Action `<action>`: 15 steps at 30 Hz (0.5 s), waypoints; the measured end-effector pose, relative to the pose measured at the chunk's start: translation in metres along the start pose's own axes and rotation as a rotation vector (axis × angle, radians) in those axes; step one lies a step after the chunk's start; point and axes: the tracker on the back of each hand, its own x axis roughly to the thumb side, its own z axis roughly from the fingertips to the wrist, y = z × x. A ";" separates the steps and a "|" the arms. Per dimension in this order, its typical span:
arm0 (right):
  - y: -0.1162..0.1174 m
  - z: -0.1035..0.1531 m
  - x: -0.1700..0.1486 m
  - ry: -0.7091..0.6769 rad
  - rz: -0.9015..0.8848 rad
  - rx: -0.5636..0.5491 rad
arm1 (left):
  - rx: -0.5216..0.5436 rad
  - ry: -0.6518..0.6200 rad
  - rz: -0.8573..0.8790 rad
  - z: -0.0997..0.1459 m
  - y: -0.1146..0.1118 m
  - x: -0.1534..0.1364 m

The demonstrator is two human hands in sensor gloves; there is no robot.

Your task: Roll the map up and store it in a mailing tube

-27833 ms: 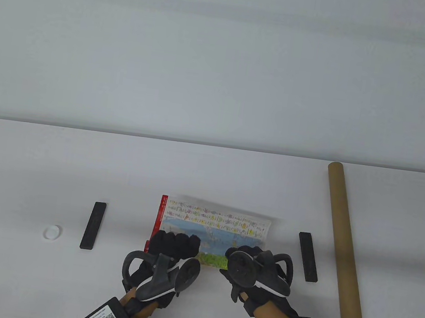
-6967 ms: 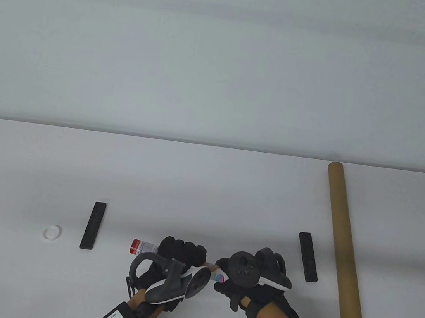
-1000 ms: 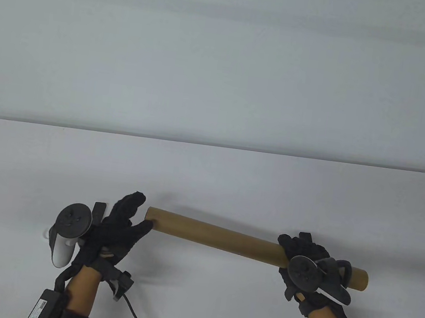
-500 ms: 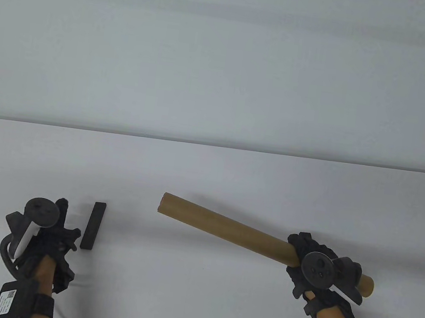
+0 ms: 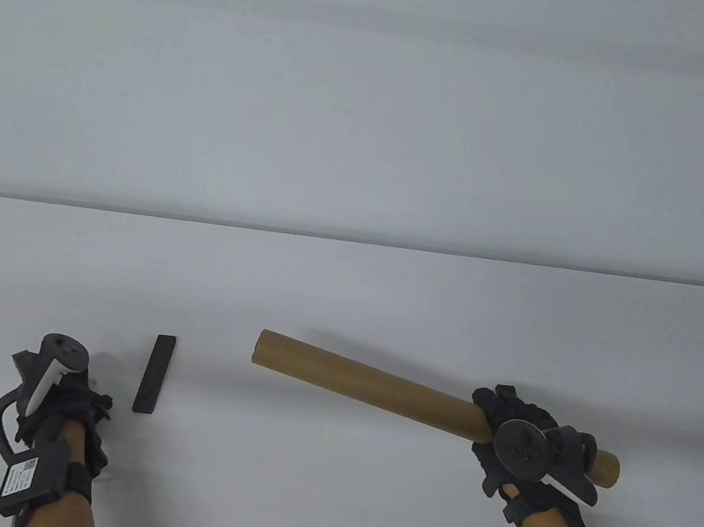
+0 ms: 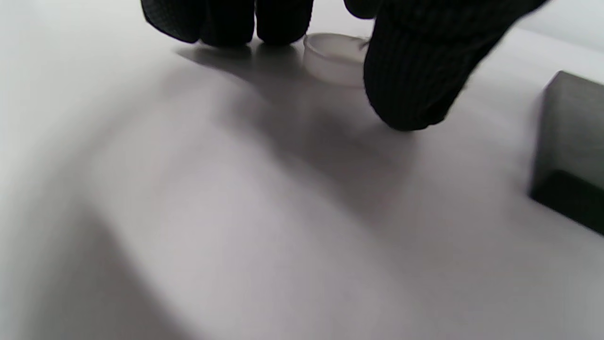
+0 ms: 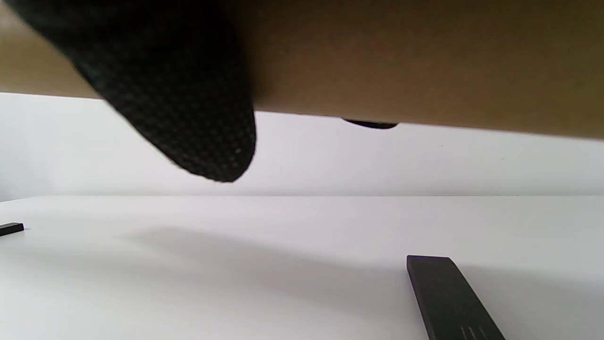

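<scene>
My right hand [image 5: 490,418] grips the brown mailing tube [image 5: 374,388] near its right end and holds it above the table, its left end pointing left and slightly away. In the right wrist view the tube [image 7: 424,61] fills the top and one gloved finger [image 7: 188,104] wraps over it. My left hand [image 5: 75,395] is down at the far left of the table. In the left wrist view its fingertips [image 6: 278,23] and thumb [image 6: 415,80] stand on either side of a small white cap [image 6: 332,59] on the table. The map is not in view.
A black bar [image 5: 154,373] lies on the white table [image 5: 348,289] just right of my left hand, and shows in the left wrist view [image 6: 571,146]. A second black bar [image 7: 448,297] lies under the tube by my right hand.
My left hand left the tube's left end, swung to the far left and lowered around the cap. My right hand kept hold of the tube, whose left end dipped slightly.
</scene>
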 end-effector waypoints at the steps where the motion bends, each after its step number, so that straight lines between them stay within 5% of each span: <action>1: 0.000 0.000 0.000 -0.001 0.000 0.000 | 0.012 0.003 -0.020 -0.001 0.001 0.001; 11: 0.001 0.000 0.002 -0.012 0.018 0.015 | 0.019 -0.045 -0.028 0.005 0.003 0.009; 13: 0.001 0.000 0.002 -0.012 0.021 0.014 | 0.032 -0.136 0.058 0.018 0.014 0.013; 15: 0.000 0.000 0.002 -0.005 0.027 0.007 | 0.105 -0.375 0.203 0.042 0.032 0.029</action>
